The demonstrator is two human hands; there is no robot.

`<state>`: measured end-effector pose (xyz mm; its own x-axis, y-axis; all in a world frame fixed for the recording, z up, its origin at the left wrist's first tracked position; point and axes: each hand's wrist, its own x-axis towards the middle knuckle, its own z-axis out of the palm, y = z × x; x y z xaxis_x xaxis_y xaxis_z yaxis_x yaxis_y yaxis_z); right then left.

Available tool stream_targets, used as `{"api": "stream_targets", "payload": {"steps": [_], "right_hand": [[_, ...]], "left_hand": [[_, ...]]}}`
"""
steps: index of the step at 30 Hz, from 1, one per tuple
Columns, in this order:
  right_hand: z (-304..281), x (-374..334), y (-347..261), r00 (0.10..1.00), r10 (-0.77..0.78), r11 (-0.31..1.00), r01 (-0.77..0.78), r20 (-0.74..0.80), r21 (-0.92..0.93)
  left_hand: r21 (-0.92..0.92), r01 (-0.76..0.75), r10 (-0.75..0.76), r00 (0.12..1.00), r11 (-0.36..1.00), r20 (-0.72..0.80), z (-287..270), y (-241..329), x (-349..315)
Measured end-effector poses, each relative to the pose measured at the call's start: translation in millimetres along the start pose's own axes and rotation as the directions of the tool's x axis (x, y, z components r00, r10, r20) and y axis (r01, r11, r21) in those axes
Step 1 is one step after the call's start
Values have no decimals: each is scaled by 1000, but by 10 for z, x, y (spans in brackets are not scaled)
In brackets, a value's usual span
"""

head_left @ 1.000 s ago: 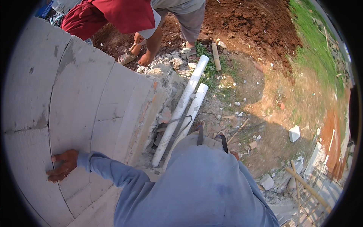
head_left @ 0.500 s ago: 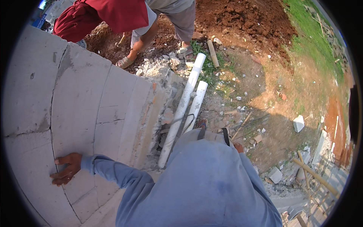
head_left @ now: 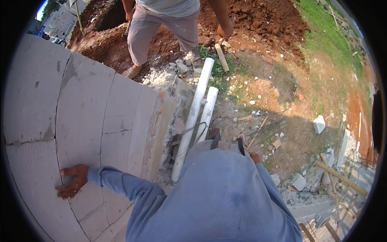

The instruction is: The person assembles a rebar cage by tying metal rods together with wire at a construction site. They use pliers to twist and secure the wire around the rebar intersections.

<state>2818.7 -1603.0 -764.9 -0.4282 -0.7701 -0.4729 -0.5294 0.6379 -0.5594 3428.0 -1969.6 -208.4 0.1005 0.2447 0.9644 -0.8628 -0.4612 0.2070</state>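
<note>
My left hand point(head_left: 73, 181) lies with fingers spread against the pale grey block wall point(head_left: 78, 109), across a joint between blocks, holding nothing. My right hand point(head_left: 254, 157) hangs by my side and shows only in small part past my blue shirt; its fingers are hidden. Beside the wall's foot, two white pipes point(head_left: 196, 117) lie side by side, the longer one nearer the wall. A dark looped strap or wire point(head_left: 200, 128) lies over the shorter pipe.
Ahead stands another person point(head_left: 163, 32), a slim tool in one hand. A bamboo piece point(head_left: 221, 57), rubble point(head_left: 161, 74) and a white chunk point(head_left: 319, 124) lie on the ground. Bamboo poles point(head_left: 342, 179) cross at the right; heaped red soil point(head_left: 258, 20) is farther off.
The other person has straightened from a deep bend, and the red head covering has gone out of view. My left hand stays on the wall; my view has shifted slightly.
</note>
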Motion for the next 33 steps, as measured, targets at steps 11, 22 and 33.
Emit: {"api": "stream_targets", "payload": {"steps": [11, 22, 33], "right_hand": [[132, 17, 51, 993, -114, 957, 102, -28, -271], [-30, -100, -212, 993, 103, 994, -105, 58, 31], [-58, -41, -350, 976, 204, 972, -212, 79, 103]], "left_hand": [[-10, -19, 19, 1000, 1000, -7, 12, -30, 15], [-19, -7, 7, 1000, 1000, 3, -5, -39, 9], [9, -42, 42, 999, 999, -23, -3, -58, 12]]}}
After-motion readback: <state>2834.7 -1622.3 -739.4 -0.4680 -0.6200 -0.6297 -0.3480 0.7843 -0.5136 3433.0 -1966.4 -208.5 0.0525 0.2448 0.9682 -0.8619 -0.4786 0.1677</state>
